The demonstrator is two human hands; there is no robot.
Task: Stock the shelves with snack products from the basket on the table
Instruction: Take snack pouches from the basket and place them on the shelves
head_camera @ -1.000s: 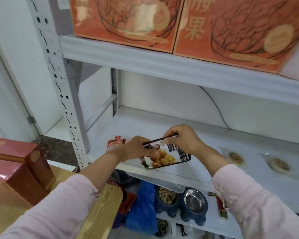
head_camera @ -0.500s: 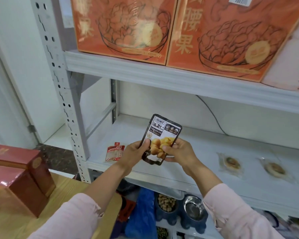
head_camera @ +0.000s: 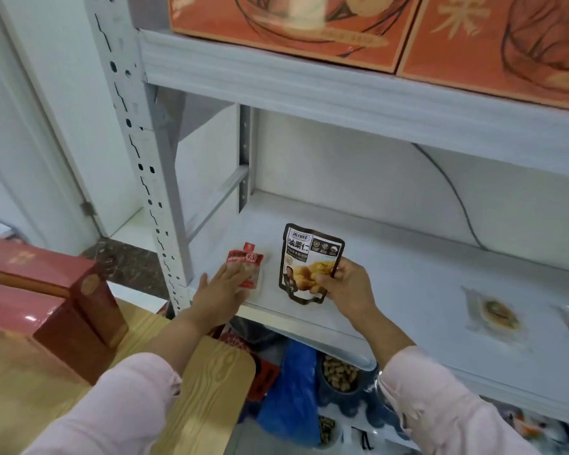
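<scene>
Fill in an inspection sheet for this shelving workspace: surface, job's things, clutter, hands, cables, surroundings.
Surface: middle shelf, pale grey, few items.
Job's things: black pouch held upright near the front; red sachet lying left of it; two clear-wrapped snacks lying at right.
Clutter: nothing seen.
Hands: left hand fingers flat on the red sachet; right hand grips the black pouch.
Cables: dark cable down the back wall.
Surroundings: orange boxes above; red boxes on wooden table, left; blue bag and bowls below.
</scene>
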